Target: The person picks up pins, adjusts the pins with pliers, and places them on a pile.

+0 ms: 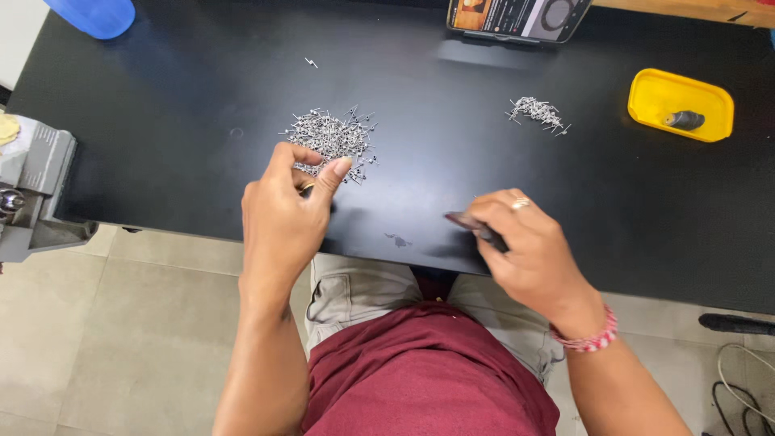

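Note:
My left hand (pixel 284 211) hovers at the near edge of a big heap of small metal pins (pixel 331 136) on the black table (pixel 178 121); its thumb and fingers are pinched together, and something small and brassy shows between them. My right hand (pixel 526 246) grips a dark slim tool (pixel 475 227) whose tip points left over the table's front edge. A smaller heap of the same pins (pixel 536 111) lies farther back on the right.
A yellow tray (pixel 651 101) with a dark cylindrical part (pixel 684 120) sits at the right. A phone (pixel 517 16) leans at the back edge, a blue container (pixel 93 14) at the back left. A grey machine (pixel 32 190) stands at the left. One stray pin (pixel 310 62) lies alone.

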